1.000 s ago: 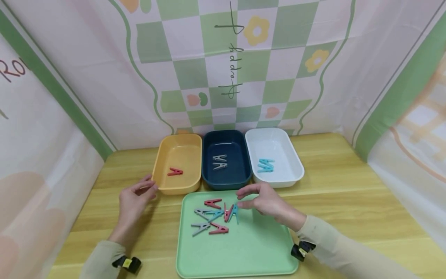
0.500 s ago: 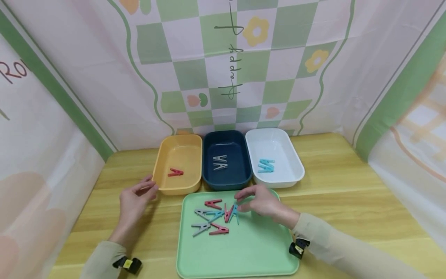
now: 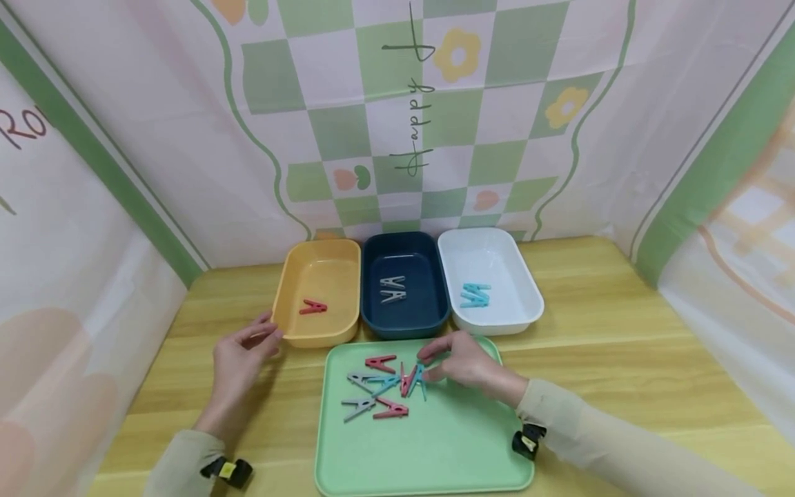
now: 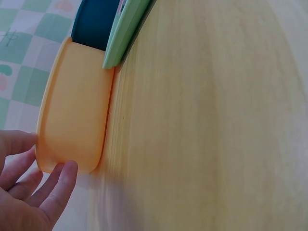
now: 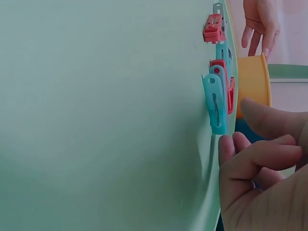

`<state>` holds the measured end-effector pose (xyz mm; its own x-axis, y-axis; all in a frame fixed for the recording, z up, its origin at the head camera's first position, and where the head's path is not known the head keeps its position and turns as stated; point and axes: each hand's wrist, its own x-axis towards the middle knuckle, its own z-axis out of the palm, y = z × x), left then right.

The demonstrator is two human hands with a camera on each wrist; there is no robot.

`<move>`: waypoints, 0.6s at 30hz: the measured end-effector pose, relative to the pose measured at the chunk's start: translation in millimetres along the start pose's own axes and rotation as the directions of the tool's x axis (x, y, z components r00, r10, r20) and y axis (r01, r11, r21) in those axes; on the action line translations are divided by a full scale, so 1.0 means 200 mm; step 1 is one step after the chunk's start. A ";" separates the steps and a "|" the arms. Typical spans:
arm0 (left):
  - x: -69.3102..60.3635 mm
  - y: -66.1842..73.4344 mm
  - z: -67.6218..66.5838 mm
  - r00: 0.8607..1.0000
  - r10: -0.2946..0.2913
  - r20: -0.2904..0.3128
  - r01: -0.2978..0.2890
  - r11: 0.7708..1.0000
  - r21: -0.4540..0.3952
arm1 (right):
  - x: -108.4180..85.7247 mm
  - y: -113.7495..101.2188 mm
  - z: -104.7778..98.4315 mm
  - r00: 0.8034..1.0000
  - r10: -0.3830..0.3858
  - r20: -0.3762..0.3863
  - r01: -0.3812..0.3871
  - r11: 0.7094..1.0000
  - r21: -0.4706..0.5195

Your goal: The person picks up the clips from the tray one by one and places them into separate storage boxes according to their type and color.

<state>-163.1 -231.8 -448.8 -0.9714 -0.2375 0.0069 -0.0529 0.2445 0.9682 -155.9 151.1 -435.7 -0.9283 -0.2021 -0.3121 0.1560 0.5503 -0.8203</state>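
Yellow wood-grain worktop (image 3: 596,304) carries 1 light-green rounded rectangular tray (image 3: 459,449). Beyond it stand 3 deep rectangular bins: yellow bin (image 3: 321,339), dark-blue bin (image 3: 404,330), white bin (image 3: 499,327). Left hand (image 3: 239,362): fingers relaxed at the yellow bin's near-left corner, no firm grip evident. Right hand (image 3: 462,359): thumb and fingers parted, holding nothing. Blue V-shaped plastic clothespin (image 5: 212,91) rests on the tray, just beside those fingertips; contact cannot be confirmed. Step in hand, as judged: pickup. Next move calls for closing on it without disturbing the adjacent red V-shaped plastic clothespin (image 3: 405,389).
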 end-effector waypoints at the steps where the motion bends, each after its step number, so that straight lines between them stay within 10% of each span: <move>1: 0.00 0.00 0.00 1.000 0.005 -0.001 -0.005 1.000 -0.003 | 0.00 0.00 0.00 1.000 0.000 0.001 0.000 1.000 -0.001; 18: 0.00 0.00 0.00 1.000 0.022 -0.002 -0.022 1.000 -0.010 | 0.01 0.01 0.02 1.000 -0.019 -0.010 0.019 1.000 -0.025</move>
<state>-163.1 -231.9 -449.5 -0.9718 -0.2341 0.0292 -0.0287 0.2403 0.9703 -155.3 149.0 -439.9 -0.9343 -0.2047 -0.2920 0.1303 0.5662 -0.8139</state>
